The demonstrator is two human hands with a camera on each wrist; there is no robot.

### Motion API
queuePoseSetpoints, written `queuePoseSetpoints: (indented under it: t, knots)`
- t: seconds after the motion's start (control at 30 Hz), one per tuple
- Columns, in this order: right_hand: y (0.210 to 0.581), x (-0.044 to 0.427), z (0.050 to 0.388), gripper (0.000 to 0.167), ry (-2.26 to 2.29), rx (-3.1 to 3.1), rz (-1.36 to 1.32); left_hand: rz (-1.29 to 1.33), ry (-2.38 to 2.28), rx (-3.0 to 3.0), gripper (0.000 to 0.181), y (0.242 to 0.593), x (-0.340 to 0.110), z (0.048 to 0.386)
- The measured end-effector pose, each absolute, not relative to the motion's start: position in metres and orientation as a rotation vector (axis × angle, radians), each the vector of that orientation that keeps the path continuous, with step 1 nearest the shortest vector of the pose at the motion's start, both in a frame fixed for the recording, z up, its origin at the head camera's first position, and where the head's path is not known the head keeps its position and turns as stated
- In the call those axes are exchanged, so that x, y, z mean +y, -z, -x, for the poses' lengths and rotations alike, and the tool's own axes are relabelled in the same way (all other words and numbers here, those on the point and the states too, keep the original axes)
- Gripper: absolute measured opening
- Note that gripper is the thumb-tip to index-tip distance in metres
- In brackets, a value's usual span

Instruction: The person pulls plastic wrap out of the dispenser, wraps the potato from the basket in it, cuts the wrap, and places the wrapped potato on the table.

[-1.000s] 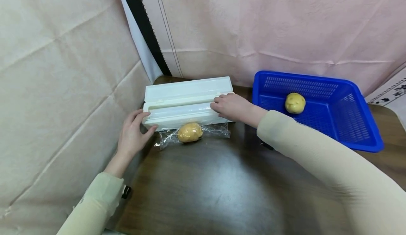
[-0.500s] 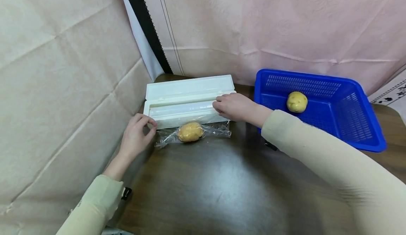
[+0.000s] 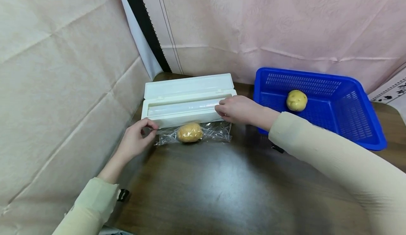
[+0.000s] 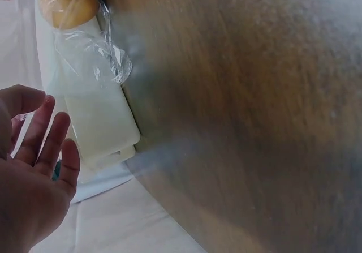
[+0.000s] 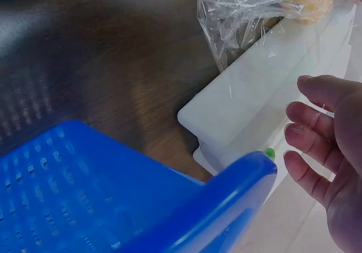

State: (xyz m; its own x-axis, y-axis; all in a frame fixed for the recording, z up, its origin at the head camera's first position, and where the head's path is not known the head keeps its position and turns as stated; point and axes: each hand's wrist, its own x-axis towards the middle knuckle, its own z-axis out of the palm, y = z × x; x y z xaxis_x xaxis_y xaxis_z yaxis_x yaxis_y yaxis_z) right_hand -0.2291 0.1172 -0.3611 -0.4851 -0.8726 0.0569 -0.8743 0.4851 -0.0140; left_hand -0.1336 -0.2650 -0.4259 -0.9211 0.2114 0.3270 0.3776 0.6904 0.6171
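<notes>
Wrapping step in hand: cling film being handled around the potato at the front of the open box.
Left hand, at the box's left front corner, has thumb and fingertip brought together on the cling film; its other fingers stand loose. Right hand is over the box's right end, fingers bent; whether it grips film cannot be told. The potato sits on the table just before the white box, film spread to both sides; full closure is unconfirmed. The roll lies inside the box. A second potato is in the blue basket. In my judgement, the next move calls for both film edges held level and taut, without dragging the box.
</notes>
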Motion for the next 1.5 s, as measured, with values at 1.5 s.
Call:
queuePoseSetpoints:
  t: [1.5]
  knots:
    - [0.375, 0.134, 0.171, 0.011, -0.002, -2.532, -1.734, 1.285, 0.908, -2.715, 0.036, 0.416, -0.228, 0.100]
